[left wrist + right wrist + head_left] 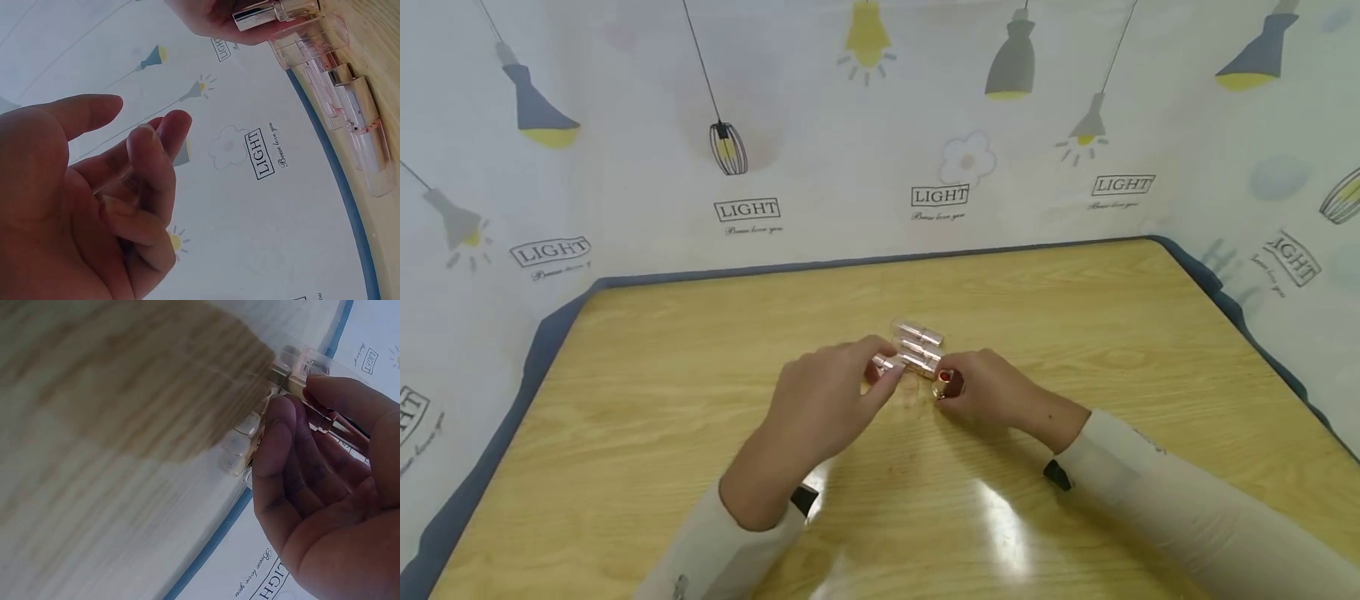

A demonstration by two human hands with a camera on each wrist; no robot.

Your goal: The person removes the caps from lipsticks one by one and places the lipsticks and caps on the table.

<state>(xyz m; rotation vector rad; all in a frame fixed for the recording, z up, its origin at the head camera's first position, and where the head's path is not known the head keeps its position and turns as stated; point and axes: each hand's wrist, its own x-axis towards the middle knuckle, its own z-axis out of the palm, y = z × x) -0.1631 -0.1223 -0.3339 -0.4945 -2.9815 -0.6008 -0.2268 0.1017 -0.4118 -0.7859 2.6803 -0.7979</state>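
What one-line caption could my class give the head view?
Right fingers grip a gold-coloured tube, left fingers close by, beside shiny tubes on a wood-grain table.

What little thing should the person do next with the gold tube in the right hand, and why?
Maybe lay the gold tube down next to the shiny tubes. The right hand already holds it close to them, and they lie side by side on the table, so that seems a good spot.

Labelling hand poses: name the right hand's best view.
Right wrist view: the right hand is large, its palm side showing. The head view shows its back, smaller; left wrist, only part, at the top edge.
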